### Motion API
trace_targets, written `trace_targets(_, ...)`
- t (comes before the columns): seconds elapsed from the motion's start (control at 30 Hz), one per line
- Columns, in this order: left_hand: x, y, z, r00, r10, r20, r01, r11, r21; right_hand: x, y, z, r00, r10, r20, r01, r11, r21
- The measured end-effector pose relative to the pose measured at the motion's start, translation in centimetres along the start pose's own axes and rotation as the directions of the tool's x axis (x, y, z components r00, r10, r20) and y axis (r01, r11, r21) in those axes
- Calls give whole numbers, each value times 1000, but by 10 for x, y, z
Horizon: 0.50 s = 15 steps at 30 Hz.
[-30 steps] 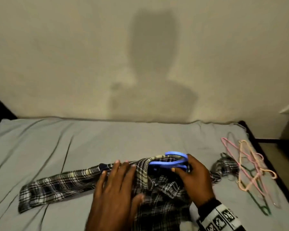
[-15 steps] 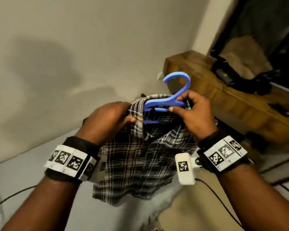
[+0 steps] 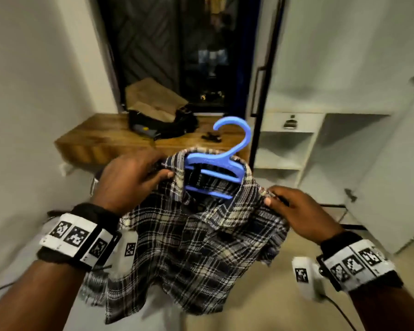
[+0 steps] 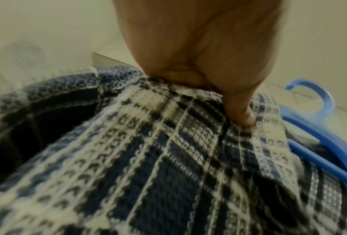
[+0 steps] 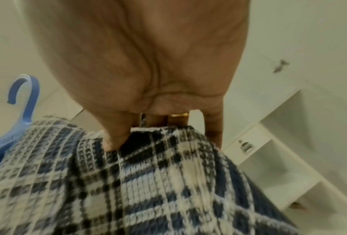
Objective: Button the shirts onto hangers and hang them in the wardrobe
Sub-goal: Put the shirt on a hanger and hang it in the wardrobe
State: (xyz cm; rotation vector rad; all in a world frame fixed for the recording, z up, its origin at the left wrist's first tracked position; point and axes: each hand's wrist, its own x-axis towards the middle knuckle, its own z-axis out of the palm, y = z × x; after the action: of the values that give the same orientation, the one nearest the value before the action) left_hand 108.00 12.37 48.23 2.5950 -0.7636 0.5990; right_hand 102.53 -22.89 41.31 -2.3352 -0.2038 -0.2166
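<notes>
The shirt is on the hanger now, and the person is holding it up in the air in front of a white wardrobe. The blue hook sticks up out of the collar, so that part of the job looks done. I cannot tell if the buttons are closed; the front hangs bunched and the plaid hides them. The shirt is not on any rail yet, and I cannot see a rail from here, only open white shelves and a door. So I think the hanging part is left to do, and if there are more shirts they are not in sight. The left hand is curled at the left side of the collar, with the thumb pressed on the cloth and the other fingers tucked behind it, pinching the shirt just beside the hanger. The right hand is curled too, pinching the cloth at the right shoulder between the thumb on top and the fingers behind. Neither hand is touching the blue plastic itself, as far as I can see. The shirt hangs between the two hands, above the floor, with a wooden table behind it.
</notes>
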Motion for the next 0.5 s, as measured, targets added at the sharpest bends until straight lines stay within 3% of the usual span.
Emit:
trace_targets(0.17,102,92,97,972,226,63,-213,963,-168,-56,90,-85,942,155,-297,-212,962,-170)
trace_targets(0.33,192,184,186,926,372,73,-333,890,-313,-108,144,-158,856,319,-406,-482,776,-407)
trace_targets(0.5,270,268,248,895,440,68,-385,842,-379,-127,166,-215,740,492,-458,-615,771,-166)
